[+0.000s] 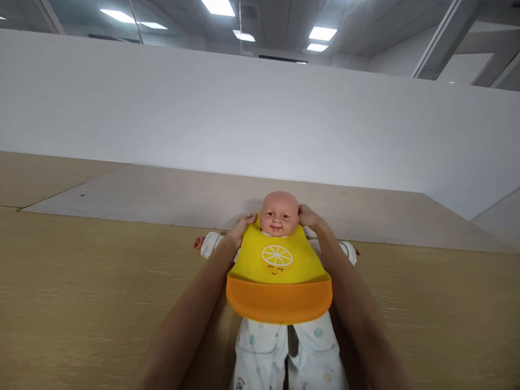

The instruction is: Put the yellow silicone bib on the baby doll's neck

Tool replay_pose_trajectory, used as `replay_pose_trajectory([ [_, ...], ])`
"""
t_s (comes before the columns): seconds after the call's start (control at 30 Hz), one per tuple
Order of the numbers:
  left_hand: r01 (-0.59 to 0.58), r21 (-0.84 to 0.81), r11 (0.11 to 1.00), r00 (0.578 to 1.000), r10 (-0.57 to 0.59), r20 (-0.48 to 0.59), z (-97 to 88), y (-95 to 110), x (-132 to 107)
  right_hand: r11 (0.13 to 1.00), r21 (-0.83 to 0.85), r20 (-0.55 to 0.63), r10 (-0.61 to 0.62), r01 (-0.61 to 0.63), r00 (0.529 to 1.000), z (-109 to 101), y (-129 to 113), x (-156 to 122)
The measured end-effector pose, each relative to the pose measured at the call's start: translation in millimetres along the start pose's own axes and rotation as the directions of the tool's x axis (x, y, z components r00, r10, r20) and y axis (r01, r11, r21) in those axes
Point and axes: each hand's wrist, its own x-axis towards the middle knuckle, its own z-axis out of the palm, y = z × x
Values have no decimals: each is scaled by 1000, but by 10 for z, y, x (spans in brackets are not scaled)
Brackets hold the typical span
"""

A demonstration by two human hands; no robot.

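Note:
A baby doll (278, 212) in white printed clothes lies face up on the wooden table (81, 292), head away from me. A yellow bib (278, 268) with an orange catch pocket and a lemon-slice face covers its chest. My left hand (240, 227) is at the doll's neck on the left, fingers curled over the bib's upper corner. My right hand (309, 216) is at the neck on the right, fingers reaching behind the head and closed on the bib's other strap end. Both forearms run along either side of the doll.
A paler board (162, 197) lies on the table beyond the doll's head. A white partition wall (244, 114) stands behind it. Ceiling lights show above.

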Motion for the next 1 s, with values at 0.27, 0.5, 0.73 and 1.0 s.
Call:
replay_pose_trajectory([
  [0.27, -36, 261, 965, 985, 77, -152, 36, -27, 20, 988, -135, -92, 66, -78, 994, 80, -54, -60],
  [0.5, -22, 405, 914, 955, 140, -263, 48, -25, 45, 981, -149, -91, 113, -126, 989, 225, 17, 49],
  [0.73, -27, 492, 870, 934, 197, -297, 20, -41, 65, 984, -145, -104, 88, -102, 991, 219, 103, 4],
  [1.0, -109, 556, 824, 957, 238, -164, -28, -71, 103, 987, -148, -56, 56, -64, 997, 265, 58, 62],
])
